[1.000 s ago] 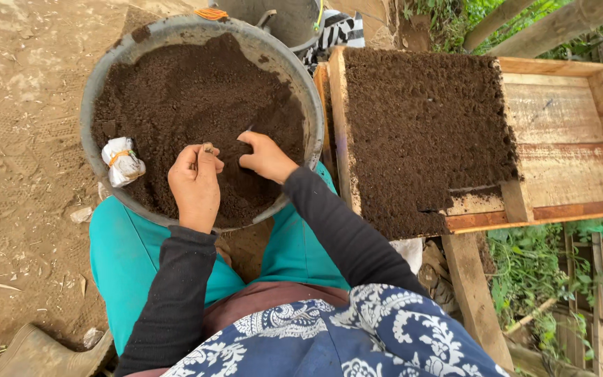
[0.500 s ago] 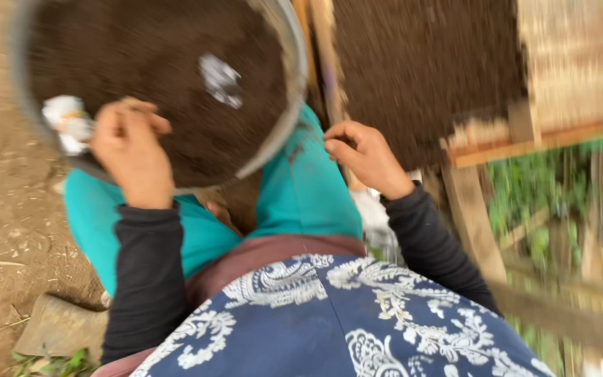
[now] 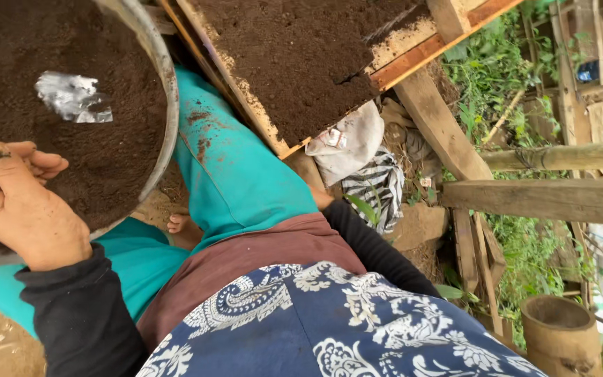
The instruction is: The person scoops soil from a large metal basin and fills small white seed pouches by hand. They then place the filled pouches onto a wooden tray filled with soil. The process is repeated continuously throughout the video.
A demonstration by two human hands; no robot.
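Your left hand [image 3: 19, 202] rested on the near rim of the round grey metal basin [image 3: 169, 105], fingers curled loosely with the soil-stained thumb laid over them; whether that grip pinched anything between the fingertips I cannot tell. The basin held dark, fine, crumbly soil [image 3: 120, 146], and a crumpled silvery scrap of foil or plastic [image 3: 71, 96] lay on top of it, just beyond your fingers. The basin's far and left parts were cut off by the frame.

Your right hand was hidden: the black sleeve [image 3: 378, 255] ran down behind your teal-clad knee [image 3: 239, 174], so its grip could not be seen.

Beside the basin, a shallow wooden tray [image 3: 413, 59] with rough plank walls carried the same dark soil, packed flat, its upper part out of frame. Below it lay a white cloth bundle [image 3: 354, 143] and a striped rag [image 3: 378, 188].
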